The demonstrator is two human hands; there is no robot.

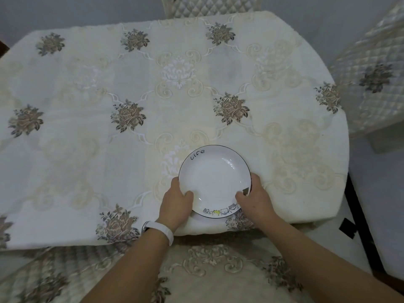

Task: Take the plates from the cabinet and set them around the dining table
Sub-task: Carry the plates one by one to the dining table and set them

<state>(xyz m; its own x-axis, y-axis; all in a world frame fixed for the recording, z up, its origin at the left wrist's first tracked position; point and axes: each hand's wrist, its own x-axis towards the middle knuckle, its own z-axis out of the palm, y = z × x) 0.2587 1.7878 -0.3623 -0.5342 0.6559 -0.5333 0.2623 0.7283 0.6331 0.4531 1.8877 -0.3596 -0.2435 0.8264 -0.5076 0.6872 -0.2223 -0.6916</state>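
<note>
A white plate [215,178] with a thin dark rim, the word "life" and small cartoon cats lies near the front edge of the dining table [153,88], which is covered by a cream floral tablecloth. My left hand [176,203] grips the plate's left rim, thumb on top. My right hand [254,199] grips its right rim the same way. A white band is on my left wrist. Whether the plate rests fully on the cloth or is held just above it I cannot tell.
A quilted chair back [209,6] stands at the far side of the table. Another quilted chair [371,84] stands to the right. A cushioned chair seat [207,270] with the same floral pattern is directly below my arms.
</note>
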